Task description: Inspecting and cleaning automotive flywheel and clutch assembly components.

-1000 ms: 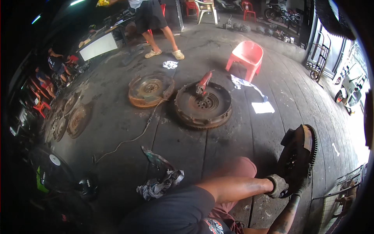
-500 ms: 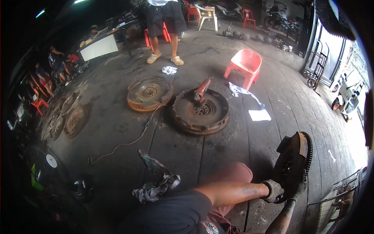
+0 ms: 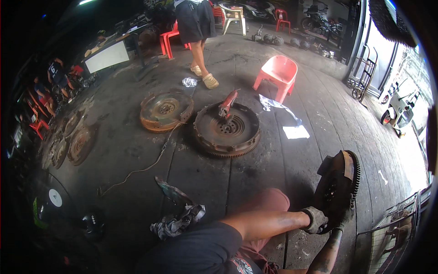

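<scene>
A rusty toothed flywheel (image 3: 338,185) stands on its edge on the dark plank floor at my lower right. My left hand (image 3: 315,219), in a dirty grey glove, reaches across my body and grips the wheel's lower left rim. My right forearm rises from the bottom edge, and my right hand (image 3: 340,227) meets the wheel's bottom rim, its fingers hidden against the metal. My knee (image 3: 273,201) sits just left of the wheel.
Two more flywheels lie flat ahead: a large one (image 3: 226,131) with a red tool (image 3: 226,105) on it, and a smaller orange-rusted one (image 3: 165,111). A rag (image 3: 178,221), a cable (image 3: 146,166), a red plastic stool (image 3: 277,75), paper (image 3: 295,132), and a standing person (image 3: 197,32) are nearby. Discs (image 3: 77,144) lie at left.
The upright flywheel stays in my hands. The standing person at the back has stepped a little to the right, and my view has shifted slightly.
</scene>
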Demonstrator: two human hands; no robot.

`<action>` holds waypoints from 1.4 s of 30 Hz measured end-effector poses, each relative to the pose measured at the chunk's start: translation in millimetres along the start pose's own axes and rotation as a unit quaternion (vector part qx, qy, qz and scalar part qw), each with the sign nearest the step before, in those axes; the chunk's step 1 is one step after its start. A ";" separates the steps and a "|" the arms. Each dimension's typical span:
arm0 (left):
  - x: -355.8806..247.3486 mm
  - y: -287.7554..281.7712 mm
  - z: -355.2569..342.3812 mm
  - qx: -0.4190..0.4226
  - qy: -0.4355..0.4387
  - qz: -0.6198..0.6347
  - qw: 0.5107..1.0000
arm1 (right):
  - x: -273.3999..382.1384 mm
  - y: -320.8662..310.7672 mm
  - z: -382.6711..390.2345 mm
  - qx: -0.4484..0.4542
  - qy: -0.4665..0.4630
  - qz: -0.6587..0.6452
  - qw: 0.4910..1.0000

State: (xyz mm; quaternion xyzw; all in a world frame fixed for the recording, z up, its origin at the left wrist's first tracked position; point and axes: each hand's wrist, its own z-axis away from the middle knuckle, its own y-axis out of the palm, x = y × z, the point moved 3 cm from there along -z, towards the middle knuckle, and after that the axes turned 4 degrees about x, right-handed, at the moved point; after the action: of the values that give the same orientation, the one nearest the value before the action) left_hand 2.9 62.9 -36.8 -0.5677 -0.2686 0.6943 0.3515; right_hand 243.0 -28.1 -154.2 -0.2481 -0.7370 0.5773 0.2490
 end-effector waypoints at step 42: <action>-2.1 17.6 -28.1 0.031 -0.017 -0.064 0.997 | -12.7 -43.1 6.6 -0.036 0.137 -0.307 0.941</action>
State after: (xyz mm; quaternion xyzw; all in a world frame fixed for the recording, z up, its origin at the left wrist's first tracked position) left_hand 27.3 49.9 -55.0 -0.5265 -0.2888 0.6878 0.4079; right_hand 244.9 -50.3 -114.6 -0.0957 -0.7564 0.4061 0.5037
